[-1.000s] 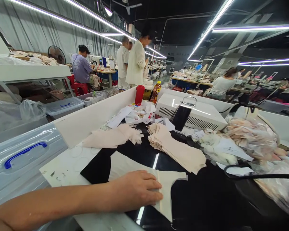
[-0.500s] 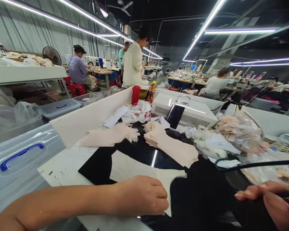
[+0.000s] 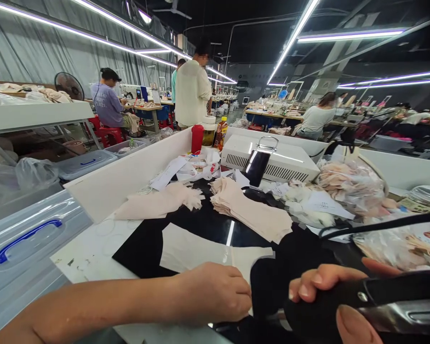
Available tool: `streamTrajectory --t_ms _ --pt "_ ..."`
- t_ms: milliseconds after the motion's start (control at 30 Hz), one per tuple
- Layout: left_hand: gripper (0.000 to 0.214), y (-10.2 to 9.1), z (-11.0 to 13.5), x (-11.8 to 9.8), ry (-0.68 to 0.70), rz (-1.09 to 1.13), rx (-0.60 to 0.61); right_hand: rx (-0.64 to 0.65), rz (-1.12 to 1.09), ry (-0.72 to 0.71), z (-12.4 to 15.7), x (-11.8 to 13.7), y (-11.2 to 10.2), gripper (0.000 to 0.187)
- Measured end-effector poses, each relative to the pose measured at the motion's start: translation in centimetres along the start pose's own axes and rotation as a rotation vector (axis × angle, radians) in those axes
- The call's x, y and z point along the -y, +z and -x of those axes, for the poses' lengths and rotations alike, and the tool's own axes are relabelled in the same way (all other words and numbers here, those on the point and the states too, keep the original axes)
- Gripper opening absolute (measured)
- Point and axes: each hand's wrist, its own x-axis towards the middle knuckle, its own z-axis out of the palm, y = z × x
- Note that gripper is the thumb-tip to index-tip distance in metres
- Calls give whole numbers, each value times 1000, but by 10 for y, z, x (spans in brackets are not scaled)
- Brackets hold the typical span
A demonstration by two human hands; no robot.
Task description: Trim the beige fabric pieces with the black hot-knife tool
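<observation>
My left hand [image 3: 211,294] lies on a pale cut fabric piece [image 3: 197,253] that rests on the glossy black work surface [image 3: 215,224]; its fingers are curled and pressed down on the cloth's near edge. My right hand [image 3: 329,296] is wrapped round the black handle of a corded tool [image 3: 380,301], held just right of the left hand, close over the fabric. A black cable [image 3: 380,224] arcs away from the tool to the right. Behind lie a stack of beige fabric pieces [image 3: 251,210] and a loose beige piece [image 3: 157,203].
A white vented box [image 3: 290,165] with a dark phone [image 3: 257,168] leaning on it stands at the back. Bags of cloth scraps [image 3: 351,186] fill the right. A clear bin with a blue handle [image 3: 25,236] sits left. A red bottle [image 3: 197,138] and several workers stand beyond.
My right hand has come in from the lower right with the black tool, up to beside the left hand. The left hand's fingers have curled tighter on the fabric edge.
</observation>
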Motion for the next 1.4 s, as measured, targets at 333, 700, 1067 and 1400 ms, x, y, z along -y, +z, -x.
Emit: streamTrajectory --t_ms 333,700,1067,1400 --pt "23 6 -2 1 -18 28 -52 -23 -82 34 4 9 23 53" --pt "20 7 -1 2 -5 44 -66 -79 -56 24 7 17 39 49" --pt "20 10 -1 2 -18 44 -80 63 -103 -14 4 6 22 48" --pt "16 7 -2 2 -11 33 -27 -46 -73 48 8 7 32 48"
